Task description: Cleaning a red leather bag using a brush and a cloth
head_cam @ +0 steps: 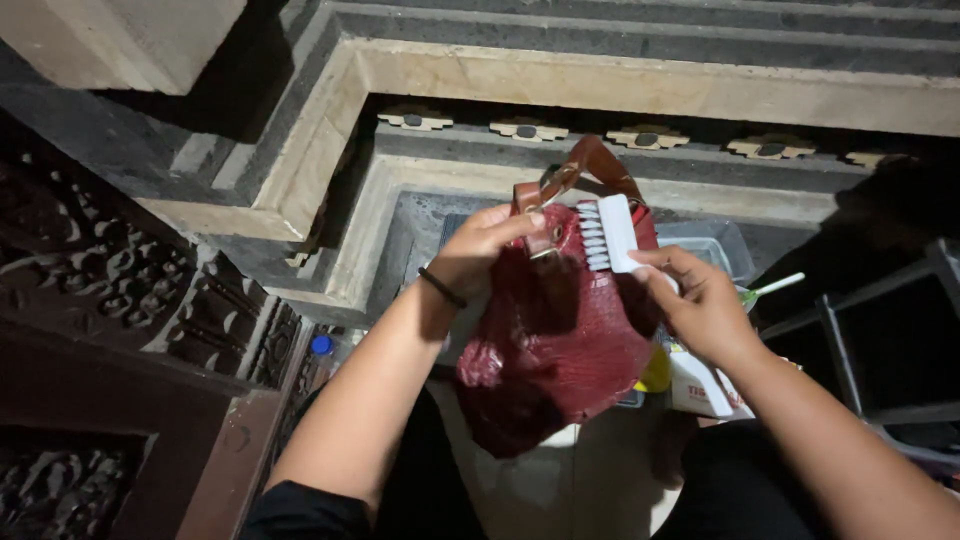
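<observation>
The left hand (pixel 480 250) is closed around the top of a red bag (pixel 560 340), fingers pinching it near the brown leather strap (pixel 590 165) and its metal buckle, so the bag hangs in the air in front of the person's knees. A thin dark band circles the left wrist. The right hand (pixel 700 300) grips a white brush (pixel 605 232) by its far end, fingers curled tight about it, and the short white bristles press against the upper right side of the bag just below the strap.

The bag is soft and slumped, with a scaly, reptile-like embossed surface that catches the light. The strap loops upward above both hands.

Below and behind the bag sits a clear plastic tub (pixel 715 245); what is in it cannot be made out. A white and green stick-like item (pixel 775 288) pokes out beside the right hand. A white box (pixel 700 390) and something yellow (pixel 655 375) lie under the bag, partly hidden. A blue bottle cap (pixel 321 345) shows at left, near dark carved wood (pixel 110 270). Stepped stone moulding (pixel 600 85) runs across the top.
</observation>
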